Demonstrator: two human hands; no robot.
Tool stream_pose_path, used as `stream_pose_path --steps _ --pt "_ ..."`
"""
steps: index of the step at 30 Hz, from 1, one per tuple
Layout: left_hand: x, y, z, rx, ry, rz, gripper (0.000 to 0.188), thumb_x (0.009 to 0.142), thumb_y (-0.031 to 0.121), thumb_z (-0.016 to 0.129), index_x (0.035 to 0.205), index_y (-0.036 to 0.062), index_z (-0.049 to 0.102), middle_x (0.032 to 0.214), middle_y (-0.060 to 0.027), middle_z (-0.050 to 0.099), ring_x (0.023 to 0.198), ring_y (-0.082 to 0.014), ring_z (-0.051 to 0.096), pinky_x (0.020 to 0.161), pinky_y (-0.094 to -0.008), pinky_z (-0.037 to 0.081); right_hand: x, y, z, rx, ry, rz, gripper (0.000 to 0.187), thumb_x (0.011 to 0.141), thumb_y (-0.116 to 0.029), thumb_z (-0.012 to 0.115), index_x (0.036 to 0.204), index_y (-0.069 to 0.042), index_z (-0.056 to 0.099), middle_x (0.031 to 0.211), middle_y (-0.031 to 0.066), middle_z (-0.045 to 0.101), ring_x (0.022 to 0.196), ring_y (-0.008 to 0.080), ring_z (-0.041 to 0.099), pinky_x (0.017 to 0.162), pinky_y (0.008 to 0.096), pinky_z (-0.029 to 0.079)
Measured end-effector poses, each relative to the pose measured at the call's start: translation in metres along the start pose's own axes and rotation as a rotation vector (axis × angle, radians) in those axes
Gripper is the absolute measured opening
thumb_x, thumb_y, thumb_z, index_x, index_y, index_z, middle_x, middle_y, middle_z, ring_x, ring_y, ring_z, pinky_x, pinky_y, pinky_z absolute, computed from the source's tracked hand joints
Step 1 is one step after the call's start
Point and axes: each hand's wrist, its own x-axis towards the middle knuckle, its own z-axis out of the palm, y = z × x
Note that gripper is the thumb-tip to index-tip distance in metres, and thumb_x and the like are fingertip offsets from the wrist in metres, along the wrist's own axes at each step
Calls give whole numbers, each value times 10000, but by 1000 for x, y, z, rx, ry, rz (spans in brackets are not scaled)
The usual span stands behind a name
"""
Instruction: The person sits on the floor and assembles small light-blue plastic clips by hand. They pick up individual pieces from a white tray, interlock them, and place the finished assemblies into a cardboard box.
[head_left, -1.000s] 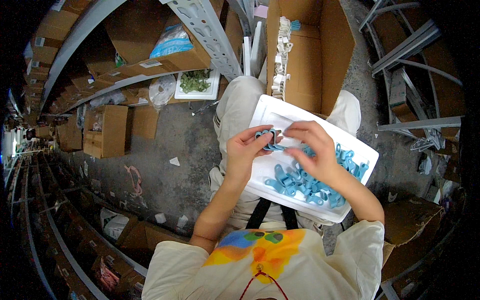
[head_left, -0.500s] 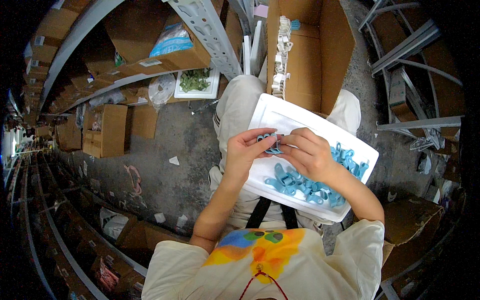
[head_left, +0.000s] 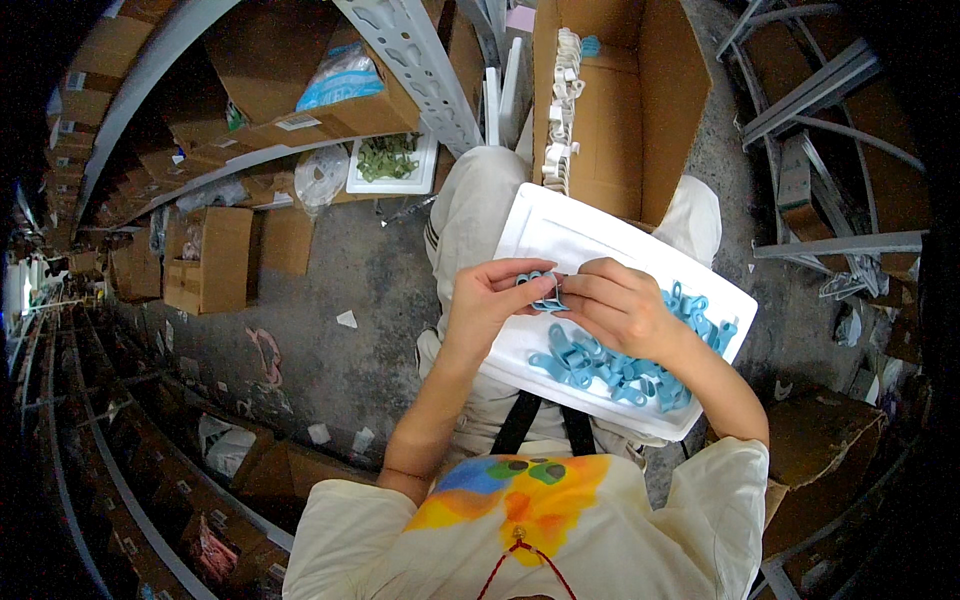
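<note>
A white foam tray (head_left: pixel 510 362) rests tilted across my lap. Loose blue plastic clips (head_left: pixel 570 358), small and curved with rounded ends, lie heaped over its right and lower part. Above the tray's left half, my left hand (head_left: pixel 482 303) is closed around a short row of matching blue clips (head_left: pixel 545 296), thumb in front and fingers behind. My right hand (head_left: pixel 622 308) meets the row from the right, its fingertips pinched together at the end clip. Those fingers partly cover what they grip.
Beyond the tray, an open cardboard box (head_left: pixel 612 120) stands between my knees, with white clips (head_left: pixel 563 110) lined along its left edge. Another white tray (head_left: pixel 428 165) holds green pieces at the left shelf. Metal racks (head_left: pixel 840 245) stand on the right; cardboard boxes (head_left: pixel 215 265) sit at the left.
Both hands stay over the tray around the same row of clips. Only slight finger shifts show, with the right hand a touch farther right.
</note>
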Motion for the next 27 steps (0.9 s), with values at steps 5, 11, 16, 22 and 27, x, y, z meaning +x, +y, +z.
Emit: stream_pose_path --steps 5,11,16,22,27 --pt "2 2 -3 47 17 -1 229 732 65 627 942 -22 598 828 -83 624 687 -84 584 550 -171 472 3 -5 -1 -8 -55 135 219 604 -133 650 773 -36 551 873 65 544 781 208 520 583 275 460" --pt "0 5 -10 -16 137 42 239 738 45 604 956 -48 576 850 -125 622 745 -153 615 569 -190 488 2 -17 -8 -9 -101 382 238 594 -205 670 710 -40 543 802 65 516 746 223 495 599 293 441" --pt "3 5 -13 1 179 102 222 749 29 571 951 -64 559 860 -169 614 762 -213 625 587 -231 513 -12 -37 3 -107 -400 419 203 594 -189 669 674 -32 569 785 72 487 794 229 455 631 310 426" --pt "3 6 -11 -59 164 59 232 743 35 598 956 -53 572 866 -135 622 766 -166 621 566 -178 479 -12 -38 4 80 -427 491 164 618 -156 657 682 -32 569 777 74 487 791 237 451 675 327 402" --pt "3 3 -13 -29 161 77 234 753 40 578 966 -54 561 880 -148 616 775 -192 623 573 -208 497 -1 -30 -16 581 -209 682 114 689 -112 650 702 -41 562 790 67 517 683 172 472 603 260 385"
